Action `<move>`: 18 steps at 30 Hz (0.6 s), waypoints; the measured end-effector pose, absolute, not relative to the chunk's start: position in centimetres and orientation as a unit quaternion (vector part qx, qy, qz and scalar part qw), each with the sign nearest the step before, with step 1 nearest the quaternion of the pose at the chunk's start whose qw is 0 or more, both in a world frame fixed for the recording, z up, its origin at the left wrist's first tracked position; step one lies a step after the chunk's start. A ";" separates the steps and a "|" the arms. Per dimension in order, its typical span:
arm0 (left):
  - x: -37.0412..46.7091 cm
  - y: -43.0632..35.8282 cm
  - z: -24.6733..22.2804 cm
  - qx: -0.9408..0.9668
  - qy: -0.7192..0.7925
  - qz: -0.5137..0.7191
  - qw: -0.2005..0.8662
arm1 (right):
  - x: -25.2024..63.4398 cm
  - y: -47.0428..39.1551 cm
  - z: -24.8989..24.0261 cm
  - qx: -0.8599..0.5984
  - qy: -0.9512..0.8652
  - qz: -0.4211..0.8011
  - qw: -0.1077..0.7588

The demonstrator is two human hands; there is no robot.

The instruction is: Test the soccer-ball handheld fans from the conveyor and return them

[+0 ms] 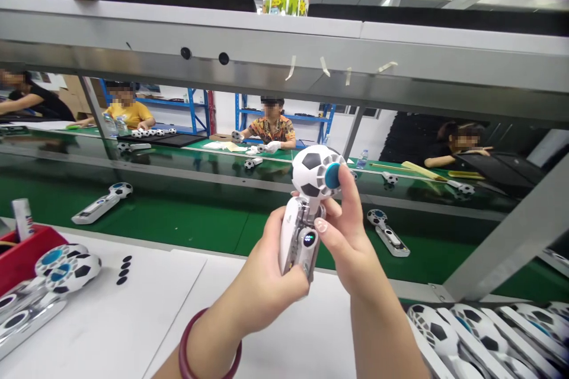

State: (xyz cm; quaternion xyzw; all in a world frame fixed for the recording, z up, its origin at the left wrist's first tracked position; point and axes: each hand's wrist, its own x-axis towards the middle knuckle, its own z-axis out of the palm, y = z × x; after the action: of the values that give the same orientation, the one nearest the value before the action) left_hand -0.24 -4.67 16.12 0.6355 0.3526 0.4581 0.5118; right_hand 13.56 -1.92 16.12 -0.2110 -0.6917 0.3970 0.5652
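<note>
A handheld fan [310, 172] with a soccer-ball head is held up over the white worktop. My left hand [271, 284] is closed around its handle, which shows open inner parts and a small lit display [308, 238]. On the right side, my right hand [349, 225] grips the fan too: the index fingertip touches the blue centre [332, 175] of the head and the thumb lies by the neck, just above the display. The other right fingers are partly hidden behind the fan.
Soccer-ball fans [73, 272] lie at left beside a red bin [26, 249] and several black discs [124, 270]. More fans [480, 331] fill the lower right. A green conveyor [191, 219] carries fans. A metal post [502, 213] slants at right. Co-workers sit beyond.
</note>
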 end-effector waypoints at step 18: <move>-3.5 -4.3 16.3 0.684 0.311 0.383 0.538 | 11.9 -1.6 16.1 -0.191 -0.576 0.538 0.585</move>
State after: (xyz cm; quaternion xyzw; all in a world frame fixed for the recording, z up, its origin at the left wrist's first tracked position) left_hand -3.53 -4.31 16.32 0.6836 0.3110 0.3834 0.5375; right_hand 11.87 -1.55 16.11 -0.1907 -0.5758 0.5379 0.5855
